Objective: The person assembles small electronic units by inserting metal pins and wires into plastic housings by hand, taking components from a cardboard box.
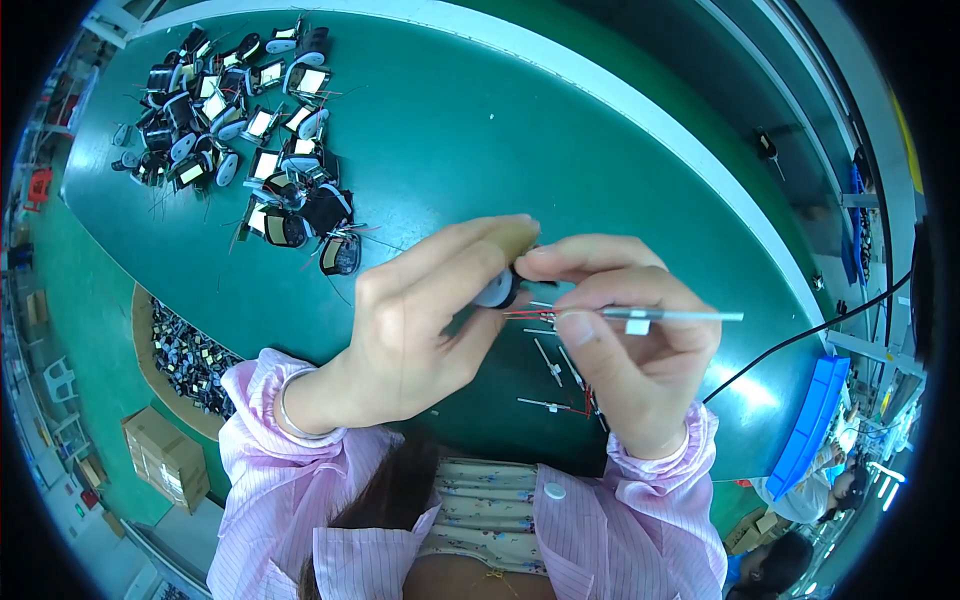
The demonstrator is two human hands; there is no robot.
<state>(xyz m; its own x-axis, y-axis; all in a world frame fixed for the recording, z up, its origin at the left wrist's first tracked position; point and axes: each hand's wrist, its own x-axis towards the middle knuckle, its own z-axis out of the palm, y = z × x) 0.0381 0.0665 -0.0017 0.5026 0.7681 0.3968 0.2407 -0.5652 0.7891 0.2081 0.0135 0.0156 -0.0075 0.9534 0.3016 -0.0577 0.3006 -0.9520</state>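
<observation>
Over the green table (pixel 430 130), my left hand (pixel 405 315) grips a small black-and-grey rounded device (pixel 494 291), mostly hidden by the fingers. My right hand (pixel 640 345) is close beside it, its fingertips nearly meeting the left ones. Between the right thumb and fingers lies a thin pale rod with red wires (pixel 690 316), pointing right, a small white block near its middle. The wire ends reach toward the device; whether they touch it I cannot tell. Beneath the hands lie several similar wired rods (pixel 548 362).
A heap of black-and-grey devices with trailing wires (pixel 215 105) covers the table's far left. Below the left edge stands a round-sided container (pixel 142 325) full of small dark parts, near a cardboard box (pixel 165 460). At right are a blue tray (pixel 808 420) and a black cable (pixel 790 340).
</observation>
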